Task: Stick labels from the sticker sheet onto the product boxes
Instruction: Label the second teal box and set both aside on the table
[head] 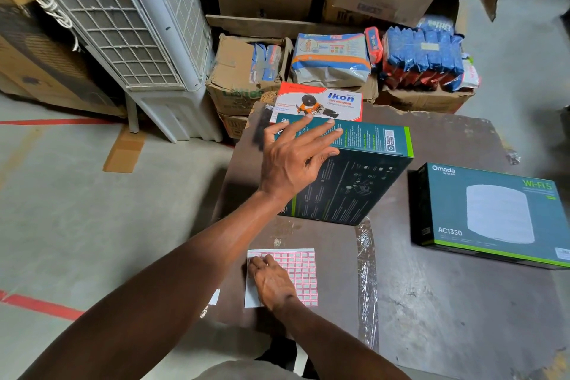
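Under right grip point(271, 281), sticker sheet point(300, 274).

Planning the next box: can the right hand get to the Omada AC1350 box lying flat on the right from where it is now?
Probably yes. The right hand rests on the sticker sheet, and the table between it and the Omada AC1350 box is bare. The left hand is on the other box, out of the way.

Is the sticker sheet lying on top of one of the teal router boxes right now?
No, the sticker sheet lies flat on the brown table, under the right hand and apart from both boxes.
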The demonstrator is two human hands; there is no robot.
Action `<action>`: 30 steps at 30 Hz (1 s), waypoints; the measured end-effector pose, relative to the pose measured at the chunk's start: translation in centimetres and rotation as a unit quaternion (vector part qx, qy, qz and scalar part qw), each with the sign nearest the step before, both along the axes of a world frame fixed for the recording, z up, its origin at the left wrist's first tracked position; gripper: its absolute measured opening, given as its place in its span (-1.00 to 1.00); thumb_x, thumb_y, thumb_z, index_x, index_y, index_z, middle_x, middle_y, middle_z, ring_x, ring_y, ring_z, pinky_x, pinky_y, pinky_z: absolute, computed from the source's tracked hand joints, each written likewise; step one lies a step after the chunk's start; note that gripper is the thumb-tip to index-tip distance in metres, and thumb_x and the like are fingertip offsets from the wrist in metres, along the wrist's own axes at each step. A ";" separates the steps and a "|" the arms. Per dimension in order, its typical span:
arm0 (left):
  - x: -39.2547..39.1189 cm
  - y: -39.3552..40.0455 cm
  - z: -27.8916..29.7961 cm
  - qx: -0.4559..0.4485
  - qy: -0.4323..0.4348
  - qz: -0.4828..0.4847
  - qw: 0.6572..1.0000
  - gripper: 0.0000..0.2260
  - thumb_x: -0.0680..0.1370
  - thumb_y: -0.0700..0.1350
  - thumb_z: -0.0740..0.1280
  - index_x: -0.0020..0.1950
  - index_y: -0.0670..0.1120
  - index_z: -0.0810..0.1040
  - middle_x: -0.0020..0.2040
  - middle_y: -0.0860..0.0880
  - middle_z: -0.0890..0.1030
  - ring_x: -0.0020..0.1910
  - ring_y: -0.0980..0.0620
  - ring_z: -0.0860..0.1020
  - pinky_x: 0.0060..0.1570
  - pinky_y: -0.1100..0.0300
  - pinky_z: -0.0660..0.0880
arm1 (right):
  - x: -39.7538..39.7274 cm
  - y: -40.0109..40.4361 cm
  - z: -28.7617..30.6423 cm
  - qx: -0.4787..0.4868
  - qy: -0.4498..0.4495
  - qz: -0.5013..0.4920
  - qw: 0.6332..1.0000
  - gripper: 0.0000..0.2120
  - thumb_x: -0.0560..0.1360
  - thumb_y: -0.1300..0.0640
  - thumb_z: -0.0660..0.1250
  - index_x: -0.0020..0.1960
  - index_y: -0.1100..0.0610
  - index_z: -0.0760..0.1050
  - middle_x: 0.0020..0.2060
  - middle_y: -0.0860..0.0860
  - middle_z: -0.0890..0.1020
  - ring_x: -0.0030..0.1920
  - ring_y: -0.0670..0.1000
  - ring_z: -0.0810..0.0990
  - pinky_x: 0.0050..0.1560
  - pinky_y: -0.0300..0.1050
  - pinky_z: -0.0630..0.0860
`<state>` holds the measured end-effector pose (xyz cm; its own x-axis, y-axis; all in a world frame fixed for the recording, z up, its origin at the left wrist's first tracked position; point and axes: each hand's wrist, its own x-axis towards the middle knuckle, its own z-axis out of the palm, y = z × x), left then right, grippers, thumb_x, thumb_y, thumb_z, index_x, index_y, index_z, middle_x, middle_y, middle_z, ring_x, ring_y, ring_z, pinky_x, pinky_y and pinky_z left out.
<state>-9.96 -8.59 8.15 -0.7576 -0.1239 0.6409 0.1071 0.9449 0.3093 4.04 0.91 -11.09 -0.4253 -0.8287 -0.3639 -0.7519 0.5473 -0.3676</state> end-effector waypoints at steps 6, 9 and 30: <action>0.0 0.0 -0.1 0.001 -0.002 0.003 1.000 -0.69 0.57 0.09 0.43 0.30 0.10 0.64 0.29 0.11 0.63 0.36 -0.04 0.54 0.24 0.00 0.28 | -0.2 -0.5 0.0 0.020 -0.001 0.003 1.000 -0.55 0.63 0.27 0.24 0.51 0.20 0.33 0.45 0.13 0.39 0.36 0.21 0.37 0.37 0.09 0.44; 0.0 0.0 -0.1 0.003 -0.005 0.000 1.000 -0.69 0.57 0.09 0.42 0.30 0.10 0.64 0.29 0.10 0.63 0.35 -0.05 0.55 0.24 0.00 0.27 | -0.4 -0.6 0.0 0.025 -0.007 0.006 1.000 -0.57 0.64 0.25 0.22 0.51 0.20 0.35 0.45 0.14 0.39 0.36 0.21 0.37 0.38 0.09 0.42; 0.4 0.0 -0.3 -0.007 -0.015 0.004 1.000 -0.68 0.59 0.13 0.38 0.32 0.13 0.63 0.31 0.13 0.62 0.38 -0.03 0.52 0.24 0.00 0.27 | -2.6 -1.0 0.6 -0.022 -0.048 -0.044 0.998 -0.61 0.73 0.10 0.09 0.50 0.20 0.36 0.44 0.15 0.43 0.36 0.22 0.44 0.33 0.09 0.44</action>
<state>-9.58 -8.55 7.87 -0.7752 -0.1204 0.6202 0.0912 0.9501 0.2984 1.47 -0.09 -10.49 -0.4625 -0.8055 -0.3705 -0.6620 0.5917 -0.4601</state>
